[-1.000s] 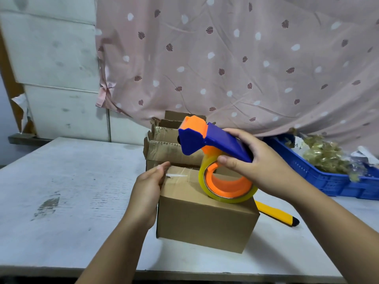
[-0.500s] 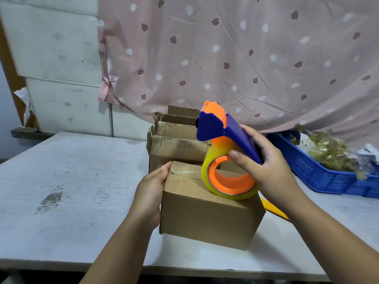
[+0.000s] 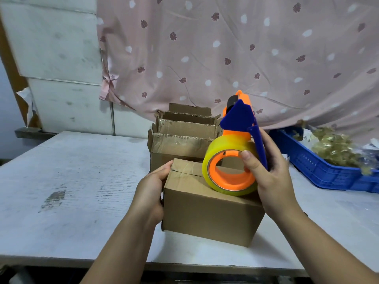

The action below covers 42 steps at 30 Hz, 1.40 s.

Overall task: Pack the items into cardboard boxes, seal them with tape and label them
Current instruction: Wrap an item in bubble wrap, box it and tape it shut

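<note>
1 closed box (image 3: pixel 209 216) sits on the table (image 3: pixel 82 171), with open boxes (image 3: pixel 180 144) just behind it. The left hand (image 3: pixel 152 191) grips its left end. The right hand (image 3: pixel 270 175) holds 1 tape roller (image 3: pixel 231 175) on its top.

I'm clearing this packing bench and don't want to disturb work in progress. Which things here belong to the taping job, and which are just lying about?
In use: closed cardboard box, held by the left hand; tape dispenser, gripped by the right hand, roll at the box top.
Lying about: open cardboard boxes behind it; blue crate of golden wrapped items; pink curtain.
</note>
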Each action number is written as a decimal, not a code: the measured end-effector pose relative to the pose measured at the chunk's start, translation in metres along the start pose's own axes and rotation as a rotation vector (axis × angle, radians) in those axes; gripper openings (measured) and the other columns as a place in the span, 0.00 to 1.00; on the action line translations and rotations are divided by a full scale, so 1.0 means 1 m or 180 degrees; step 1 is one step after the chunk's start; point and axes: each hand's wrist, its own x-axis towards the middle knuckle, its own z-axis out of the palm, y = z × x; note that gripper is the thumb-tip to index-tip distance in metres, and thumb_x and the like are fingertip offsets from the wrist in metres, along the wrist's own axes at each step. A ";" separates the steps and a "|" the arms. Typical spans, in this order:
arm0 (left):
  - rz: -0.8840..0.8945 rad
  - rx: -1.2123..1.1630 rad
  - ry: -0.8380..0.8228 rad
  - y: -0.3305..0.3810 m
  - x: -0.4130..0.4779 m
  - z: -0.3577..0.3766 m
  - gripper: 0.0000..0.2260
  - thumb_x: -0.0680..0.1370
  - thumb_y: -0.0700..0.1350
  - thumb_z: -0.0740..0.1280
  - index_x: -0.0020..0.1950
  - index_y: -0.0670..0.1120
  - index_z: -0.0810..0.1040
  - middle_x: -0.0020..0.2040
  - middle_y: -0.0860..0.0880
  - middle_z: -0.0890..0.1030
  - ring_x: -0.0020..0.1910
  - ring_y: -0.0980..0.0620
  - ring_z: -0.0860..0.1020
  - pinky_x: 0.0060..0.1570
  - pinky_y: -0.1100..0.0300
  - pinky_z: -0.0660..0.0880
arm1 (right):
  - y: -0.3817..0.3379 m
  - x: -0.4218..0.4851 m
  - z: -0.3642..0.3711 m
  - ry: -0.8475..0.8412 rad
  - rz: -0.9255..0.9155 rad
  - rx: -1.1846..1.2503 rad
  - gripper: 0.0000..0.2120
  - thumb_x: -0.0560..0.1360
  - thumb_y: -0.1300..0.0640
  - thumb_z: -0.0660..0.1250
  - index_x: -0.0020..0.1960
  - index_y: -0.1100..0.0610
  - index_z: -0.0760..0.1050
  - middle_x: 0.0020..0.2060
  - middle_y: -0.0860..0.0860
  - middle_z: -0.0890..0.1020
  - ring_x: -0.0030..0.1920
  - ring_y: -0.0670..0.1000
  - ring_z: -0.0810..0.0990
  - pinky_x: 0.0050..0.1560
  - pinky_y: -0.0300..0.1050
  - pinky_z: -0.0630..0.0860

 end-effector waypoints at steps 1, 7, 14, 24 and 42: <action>-0.0036 -0.0004 0.0004 -0.001 0.000 0.000 0.12 0.79 0.42 0.61 0.52 0.51 0.84 0.48 0.44 0.85 0.52 0.43 0.81 0.52 0.46 0.78 | 0.000 0.000 0.000 0.0007 -0.0003 0.0018 0.28 0.65 0.46 0.72 0.63 0.39 0.68 0.54 0.30 0.77 0.56 0.33 0.75 0.51 0.27 0.72; 0.0080 0.0137 0.0206 -0.025 -0.006 -0.010 0.11 0.79 0.46 0.62 0.57 0.49 0.82 0.47 0.44 0.85 0.46 0.42 0.83 0.43 0.48 0.79 | 0.002 -0.001 -0.001 -0.0043 -0.0059 0.0068 0.30 0.64 0.42 0.70 0.65 0.42 0.68 0.58 0.34 0.77 0.59 0.35 0.75 0.53 0.28 0.72; 0.1577 0.0655 0.0506 -0.030 -0.030 -0.002 0.18 0.81 0.53 0.51 0.66 0.52 0.74 0.62 0.58 0.77 0.59 0.67 0.74 0.52 0.75 0.71 | 0.003 0.000 -0.002 -0.0029 0.0015 0.0161 0.25 0.66 0.47 0.71 0.61 0.37 0.68 0.52 0.27 0.78 0.56 0.33 0.76 0.50 0.27 0.72; 0.1818 0.1335 0.0445 -0.039 -0.037 0.004 0.21 0.77 0.56 0.62 0.70 0.58 0.68 0.60 0.68 0.71 0.58 0.76 0.67 0.57 0.78 0.64 | 0.003 -0.001 -0.001 -0.0018 -0.0043 0.0221 0.22 0.68 0.52 0.67 0.60 0.40 0.68 0.49 0.27 0.78 0.54 0.33 0.77 0.50 0.29 0.73; 0.1964 0.3456 -0.0218 0.009 -0.037 -0.002 0.37 0.73 0.62 0.62 0.77 0.56 0.49 0.76 0.58 0.55 0.75 0.58 0.54 0.73 0.58 0.56 | -0.003 -0.006 -0.002 -0.0106 -0.0147 0.0206 0.21 0.69 0.54 0.66 0.61 0.42 0.67 0.47 0.23 0.76 0.51 0.29 0.75 0.47 0.26 0.72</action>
